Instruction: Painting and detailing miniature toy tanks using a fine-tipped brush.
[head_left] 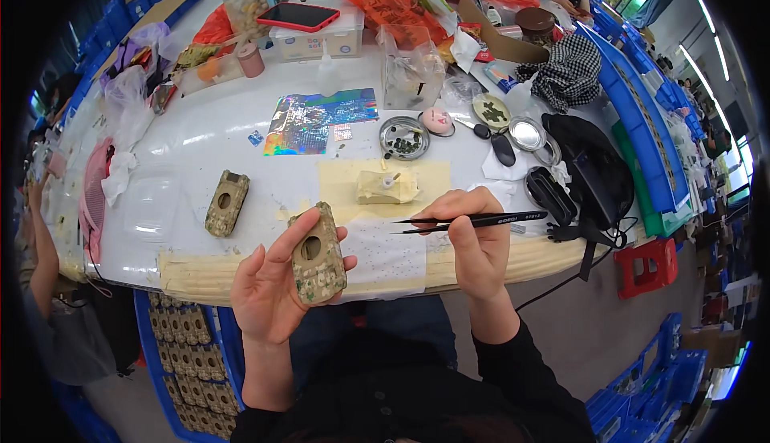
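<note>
My left hand [266, 294] is closed around a camouflage-patterned toy vehicle hull [321, 276] with a round hole in its top, tilted above the table's front edge. Black tweezers [512, 218] are pinched in my right hand [480, 250]. Their tips point left toward the hull and stand a little apart, with nothing visible between them. A second camouflage hull [218, 220] lies on the table to the left. Beneath the tweezer tips is a white paper sheet [385, 262] dotted with tiny specks. Behind it sits a tape-wrapped block [375, 188].
A shiny holographic sticker sheet [301, 126] lies mid-table. Small dark green pieces fill a round tin [383, 144]. A black bag [597, 162] and a computer mouse [503, 151] are at right. Below left, a blue crate [152, 347] holds several hulls. A red stool [646, 268] stands right.
</note>
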Demonstrator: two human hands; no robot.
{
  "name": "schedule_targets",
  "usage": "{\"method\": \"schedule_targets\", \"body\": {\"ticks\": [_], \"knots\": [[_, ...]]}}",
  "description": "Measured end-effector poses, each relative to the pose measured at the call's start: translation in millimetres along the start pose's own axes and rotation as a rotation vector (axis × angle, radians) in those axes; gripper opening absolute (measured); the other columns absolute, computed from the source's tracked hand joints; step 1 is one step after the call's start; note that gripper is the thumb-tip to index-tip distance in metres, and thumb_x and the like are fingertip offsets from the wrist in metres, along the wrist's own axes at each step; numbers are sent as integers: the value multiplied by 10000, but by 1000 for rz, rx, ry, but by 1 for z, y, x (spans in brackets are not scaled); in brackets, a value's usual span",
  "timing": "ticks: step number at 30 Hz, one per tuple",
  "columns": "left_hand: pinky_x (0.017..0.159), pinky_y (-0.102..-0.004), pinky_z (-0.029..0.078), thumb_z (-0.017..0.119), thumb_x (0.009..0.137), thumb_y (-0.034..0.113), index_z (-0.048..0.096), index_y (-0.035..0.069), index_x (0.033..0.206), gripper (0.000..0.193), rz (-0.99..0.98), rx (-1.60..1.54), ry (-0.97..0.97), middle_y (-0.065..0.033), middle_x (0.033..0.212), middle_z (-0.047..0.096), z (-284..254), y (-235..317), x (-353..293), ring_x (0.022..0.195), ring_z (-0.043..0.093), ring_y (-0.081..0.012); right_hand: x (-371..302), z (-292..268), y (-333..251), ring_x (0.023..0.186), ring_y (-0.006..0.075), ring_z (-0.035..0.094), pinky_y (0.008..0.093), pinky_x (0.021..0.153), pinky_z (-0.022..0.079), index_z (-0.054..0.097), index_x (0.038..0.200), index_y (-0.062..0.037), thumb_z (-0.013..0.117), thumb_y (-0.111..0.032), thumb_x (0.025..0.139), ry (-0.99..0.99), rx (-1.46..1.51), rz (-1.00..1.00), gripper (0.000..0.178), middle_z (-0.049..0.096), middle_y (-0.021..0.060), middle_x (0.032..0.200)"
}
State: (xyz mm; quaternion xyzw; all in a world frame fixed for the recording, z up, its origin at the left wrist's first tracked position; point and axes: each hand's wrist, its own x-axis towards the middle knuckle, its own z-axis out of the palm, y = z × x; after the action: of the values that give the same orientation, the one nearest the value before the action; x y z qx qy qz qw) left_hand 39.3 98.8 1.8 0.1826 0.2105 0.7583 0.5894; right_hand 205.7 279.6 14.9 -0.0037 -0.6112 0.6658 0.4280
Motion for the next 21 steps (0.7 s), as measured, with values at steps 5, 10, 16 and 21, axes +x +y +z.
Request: {"method": "schedule_targets", "body": {"ticks": [5,10,16,21], "knots": [[836,-467,555,279,930,453,182,15,1465,698,13,-3,7,-279,1413,308,1,1,-3,1209,461,-446,1,3,0,799,178,589,299,758,482,504,967,16,495,-170,965,41,-77,-5,187,614,175,879],[842,-461,554,281,931,440,179,17,1466,689,15,-18,3,-281,1409,311,1,0,-3,1213,459,-445,0,0,1,820,180,601,296,765,486,512,973,18,510,-159,959,39,-62,-13,178,618,167,898],[840,-459,558,287,964,416,106,0,1469,679,30,-77,-11,-357,1426,200,1,-1,-2,1227,422,-481,-2,-3,-1,827,183,608,297,761,491,517,976,24,526,-155,954,42,-63,-17,180,623,160,906],[844,-463,556,289,962,412,104,1,1469,678,31,-92,-10,-357,1426,199,2,-1,-3,1231,416,-484,-2,-4,0,762,181,565,308,723,473,490,972,12,467,-196,979,46,-142,-23,209,607,177,874]]}}
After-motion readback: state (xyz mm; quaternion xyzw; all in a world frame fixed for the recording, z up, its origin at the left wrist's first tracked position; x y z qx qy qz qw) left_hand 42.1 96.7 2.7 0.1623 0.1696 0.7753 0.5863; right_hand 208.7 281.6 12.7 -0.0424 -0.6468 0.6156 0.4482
